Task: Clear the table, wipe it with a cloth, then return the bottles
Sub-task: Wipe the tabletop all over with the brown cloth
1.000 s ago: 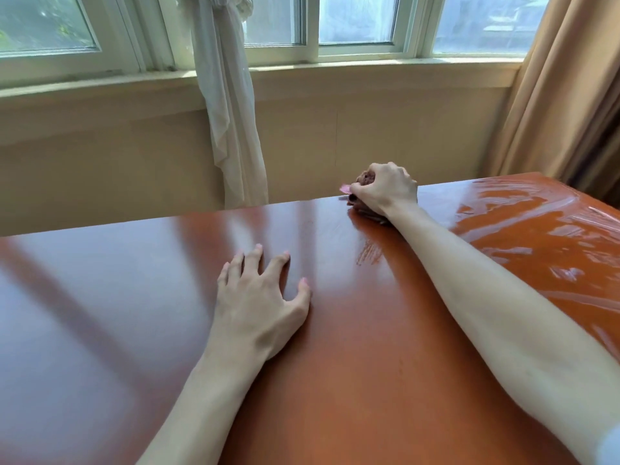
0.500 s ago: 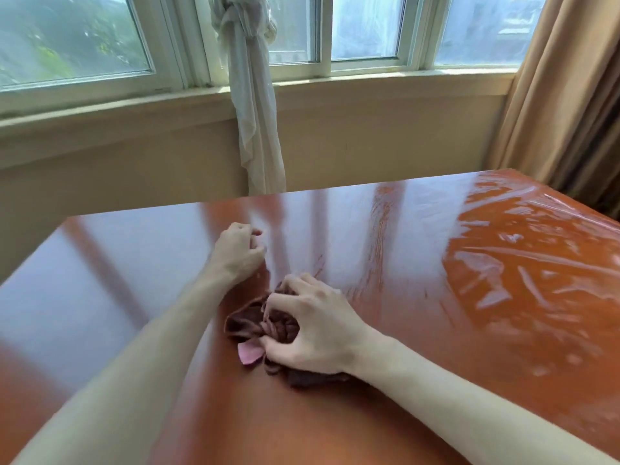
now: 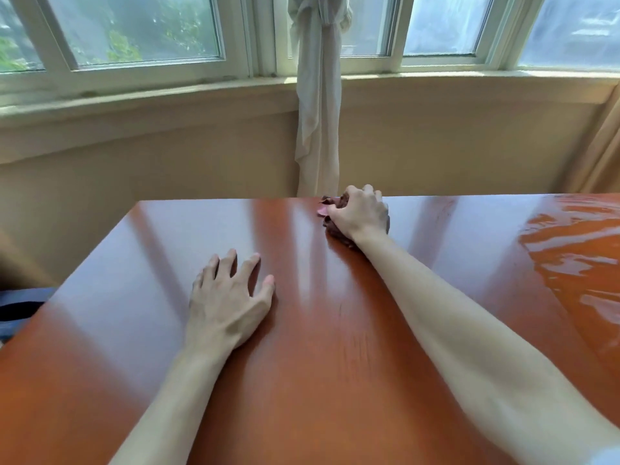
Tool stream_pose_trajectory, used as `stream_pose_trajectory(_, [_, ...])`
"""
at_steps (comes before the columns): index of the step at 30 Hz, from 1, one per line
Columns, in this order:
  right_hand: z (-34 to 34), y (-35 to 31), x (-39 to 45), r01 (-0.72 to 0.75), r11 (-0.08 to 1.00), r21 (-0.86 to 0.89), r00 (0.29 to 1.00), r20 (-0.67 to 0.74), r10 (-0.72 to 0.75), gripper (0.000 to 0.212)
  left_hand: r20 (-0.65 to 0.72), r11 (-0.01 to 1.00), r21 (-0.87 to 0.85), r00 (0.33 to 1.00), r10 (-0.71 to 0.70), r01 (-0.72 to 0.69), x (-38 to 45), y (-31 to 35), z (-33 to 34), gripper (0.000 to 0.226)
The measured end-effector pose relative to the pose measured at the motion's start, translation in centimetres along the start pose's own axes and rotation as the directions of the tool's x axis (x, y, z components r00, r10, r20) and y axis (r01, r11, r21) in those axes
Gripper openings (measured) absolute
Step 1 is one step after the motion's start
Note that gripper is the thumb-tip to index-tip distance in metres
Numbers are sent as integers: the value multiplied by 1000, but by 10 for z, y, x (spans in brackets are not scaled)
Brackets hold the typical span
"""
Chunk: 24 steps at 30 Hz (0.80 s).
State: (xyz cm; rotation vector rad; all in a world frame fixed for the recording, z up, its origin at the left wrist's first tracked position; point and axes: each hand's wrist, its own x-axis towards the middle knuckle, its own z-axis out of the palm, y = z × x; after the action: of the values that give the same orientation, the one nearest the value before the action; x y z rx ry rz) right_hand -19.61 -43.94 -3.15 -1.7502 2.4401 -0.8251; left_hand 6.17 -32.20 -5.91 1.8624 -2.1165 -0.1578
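The right hand is stretched out to the far edge of the glossy reddish-brown wooden table, its fingers curled tightly over a bunched dark maroon cloth and pressing it down onto the surface; the reach and the downward press suit a wiping stroke carried right to the table's far rim, just in front of the knotted pale sheer curtain that hangs from the window frame. The left hand lies flat nearer the middle-left of the table, fingers spread and holding nothing, most likely planted there to brace the body while the other arm extends. The cloth is crumpled into a wad rather than folded, mostly hidden beneath the hand, with a small pink tab, perhaps a label, poking out on its left side. To the far right the tabletop carries a wrinkled, shiny sheen, possibly film or moisture; which one cannot be told. No bottles are in sight, so the wiping stage seems under way.
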Motion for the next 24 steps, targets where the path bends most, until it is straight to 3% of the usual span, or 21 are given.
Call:
stream_pose_trajectory(2, [12,-36,-10,41,998,49,999,34,-42,56,20,1000,9,1000,-6,6,-1,0,-2,66])
stream_pose_trajectory(5, [23,-90,-61,253,961,111,955,132,-266,50,28,1000,-20,999,-19,19,-4,3,-5,63])
stream_pose_trajectory(8, [15,-83,-96,410,888,205,881,160,-444,37,29,998,-54,1000,-7,9,-11,5,-7,67])
stream_pose_trajectory(10, [6,-53,-74,389,905,171,897,152,-414,34,41,999,-41,999,-7,9,-14,5,-9,68])
stream_pose_trajectory(13, [4,-7,-8,192,979,62,980,34,-195,49,41,999,-45,999,-14,16,-12,6,-7,66])
stream_pose_trajectory(17, [28,-23,41,56,998,10,997,-54,-56,58,24,999,-47,1000,-15,16,-6,5,-4,65])
stream_pose_trajectory(20, [43,-69,36,106,994,40,994,0,-106,58,14,998,-67,1000,-16,17,-9,7,-6,65])
stream_pose_trajectory(24, [45,-103,-23,294,951,99,948,95,-303,54,27,995,-96,1000,-9,11,-7,5,-7,66])
